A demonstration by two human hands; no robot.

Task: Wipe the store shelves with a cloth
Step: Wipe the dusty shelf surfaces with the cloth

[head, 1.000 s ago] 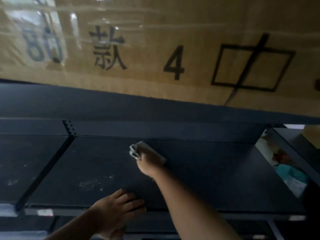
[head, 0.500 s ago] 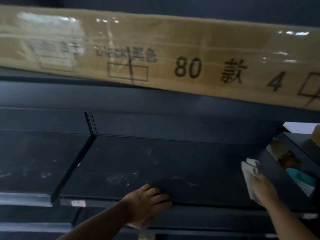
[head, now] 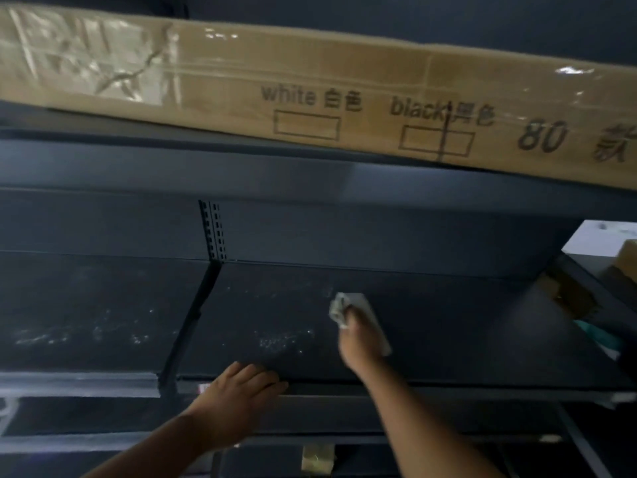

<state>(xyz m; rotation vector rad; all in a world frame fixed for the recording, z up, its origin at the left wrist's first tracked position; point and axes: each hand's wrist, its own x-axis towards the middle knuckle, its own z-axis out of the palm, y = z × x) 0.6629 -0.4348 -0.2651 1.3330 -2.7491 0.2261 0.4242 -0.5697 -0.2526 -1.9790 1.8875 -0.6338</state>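
Cloth (head: 358,313), pale and bunched, is pressed flat on the dark shelf (head: 448,332) under the right hand (head: 356,339), whose fingers are closed over it, a little right of the shelf's middle and nearer the far edge than the near one. Left of the cloth, whitish dust marks (head: 282,339) speckle the surface. The left hand (head: 241,388) lies palm down on the shelf's near edge, fingers spread and holding nothing, well apart from the right hand. A slotted upright (head: 213,229) stands at the far wall where this shelf meets the next one to the left. On the shelf above lies a long cardboard box (head: 310,74) printed "white", "black" and "80".
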